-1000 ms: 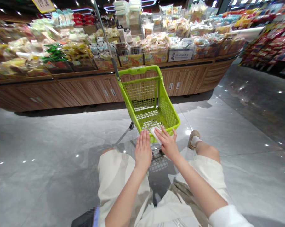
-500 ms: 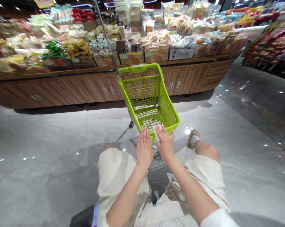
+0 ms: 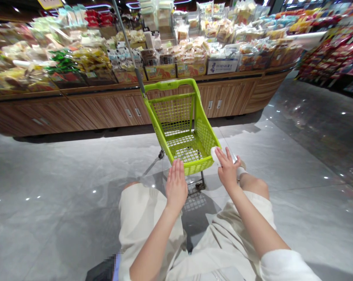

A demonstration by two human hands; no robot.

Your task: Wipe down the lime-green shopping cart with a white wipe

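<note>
The left hand [image 3: 176,186] is open, palm down and fingers extended and together, with the fingertips at the near edge of the green plastic cart [image 3: 190,168]; contact cannot be confirmed from this view. The right hand [image 3: 227,168] has its fingers spread over a white item [image 3: 214,155], which sits at the cart's near right corner, against the outer rim. Whether the hand grips the item or only presses it cannot be determined. Below the hands are cream shorts [image 3: 144,222], and a white sleeve [image 3: 284,265] covers the right upper arm. The cart stands upright on the grey tile floor [image 3: 47,203] on small casters [image 3: 161,154]. Its mesh walls and mesh bottom [image 3: 185,154] are visible from above, and a thin metal pole [image 3: 126,43] rises from its far left corner. Beyond the cart, a wood-fronted desk [image 3: 41,117] carries cardboard trays [image 3: 190,69] filled with clear packets of baked goods and snacks. Further right, a shelf [image 3: 325,58] holds red and yellow packets.
</note>
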